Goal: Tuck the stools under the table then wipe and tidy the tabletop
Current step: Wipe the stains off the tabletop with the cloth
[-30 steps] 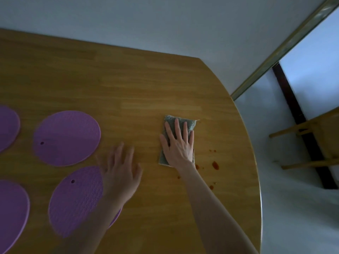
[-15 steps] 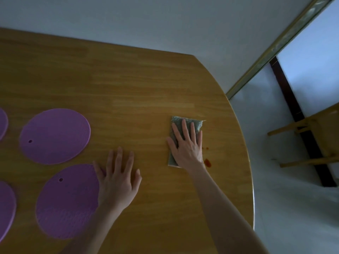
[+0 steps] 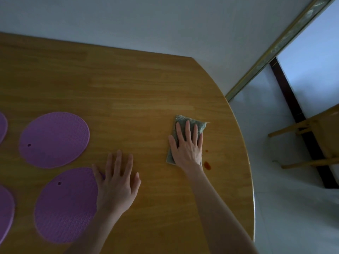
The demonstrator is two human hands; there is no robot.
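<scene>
My right hand (image 3: 187, 147) lies flat with fingers spread on a folded grey-green cloth (image 3: 183, 120), pressing it onto the wooden tabletop (image 3: 137, 92). Red sauce spots (image 3: 207, 165) sit on the wood just right of the cloth's near corner. My left hand (image 3: 117, 184) rests palm down on the table, its thumb side touching the edge of a round purple mat (image 3: 66, 204). Another purple mat (image 3: 54, 139) lies further back on the left.
Parts of two more purple mats (image 3: 5, 213) show at the left edge. The table's curved right edge (image 3: 245, 153) borders a pale floor. A wooden stool (image 3: 322, 138) stands on its legs to the right, away from the table, near a dark door frame.
My right hand has slid the cloth rightwards over several of the red spots, fewer of which now show. My left hand has settled flat beside the near mat.
</scene>
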